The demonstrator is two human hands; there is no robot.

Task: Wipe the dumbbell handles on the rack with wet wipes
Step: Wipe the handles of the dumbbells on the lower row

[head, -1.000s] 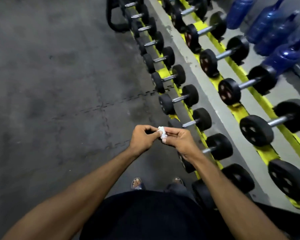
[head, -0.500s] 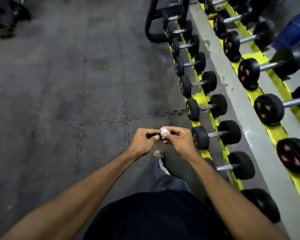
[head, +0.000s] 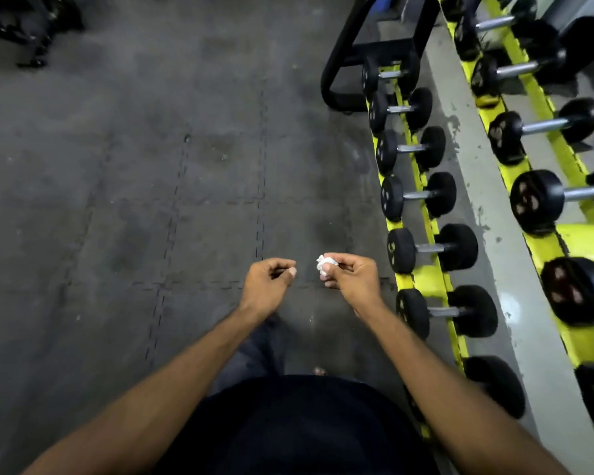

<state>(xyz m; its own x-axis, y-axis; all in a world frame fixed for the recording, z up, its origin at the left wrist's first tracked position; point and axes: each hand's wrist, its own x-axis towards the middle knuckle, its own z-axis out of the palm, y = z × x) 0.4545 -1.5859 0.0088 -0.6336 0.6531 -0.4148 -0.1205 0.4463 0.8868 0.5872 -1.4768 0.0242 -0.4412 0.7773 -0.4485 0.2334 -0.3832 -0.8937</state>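
Note:
My right hand [head: 352, 277] pinches a small crumpled white wet wipe [head: 324, 264] at its fingertips, in front of my body over the floor. My left hand [head: 267, 284] hovers a short gap to the left of the wipe, fingers curled, holding nothing. To the right runs a yellow rack [head: 426, 279] with a lower row of black dumbbells; the nearest one's steel handle [head: 428, 248] lies just right of my right hand. An upper row holds bigger dumbbells [head: 542, 197] further right.
Dark rubber floor mats [head: 151, 200] stretch to the left. A black curved rack frame [head: 340, 63] stands at the far end of the lower row. Dark equipment [head: 24, 25] sits at the top left corner. My legs and a foot show below my hands.
My hands have come apart: the left hand let go of the wipe, which stays with the right hand. The view has shifted along the rack, which now lies further right.

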